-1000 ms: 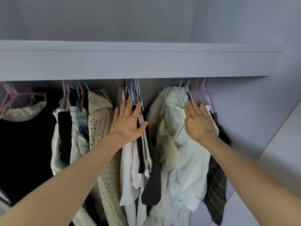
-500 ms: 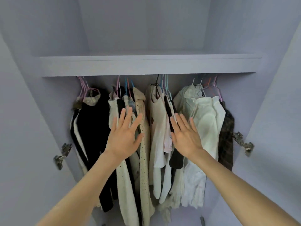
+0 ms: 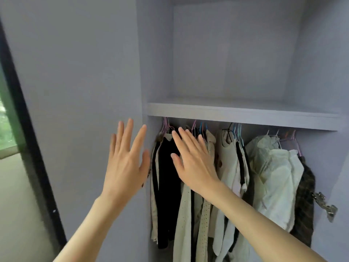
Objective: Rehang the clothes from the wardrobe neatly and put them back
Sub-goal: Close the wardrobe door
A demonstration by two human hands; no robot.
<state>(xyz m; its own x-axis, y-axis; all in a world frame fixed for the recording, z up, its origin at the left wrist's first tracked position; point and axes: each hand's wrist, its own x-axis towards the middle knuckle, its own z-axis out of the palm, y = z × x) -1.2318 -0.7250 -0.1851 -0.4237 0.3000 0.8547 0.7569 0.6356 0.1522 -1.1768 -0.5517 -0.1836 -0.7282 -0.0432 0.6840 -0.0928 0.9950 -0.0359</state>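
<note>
Now both hands are up, fingers straight, holding nothing: left hand (image 3: 125, 167) before the wardrobe's side panel (image 3: 85, 91), right hand (image 3: 192, 159) before the black garment (image 3: 166, 186). Clothes (image 3: 273, 176) hang bunched under the shelf (image 3: 241, 114). Best grab one hanger (image 3: 165, 124) by its hook and lift clear, I'd say

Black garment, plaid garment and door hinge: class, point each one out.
Black garment (image 3: 167, 178): head view, its front panel.
Plaid garment (image 3: 306, 197): head view, its side.
Door hinge (image 3: 325, 205): head view, its metal arm.
</note>
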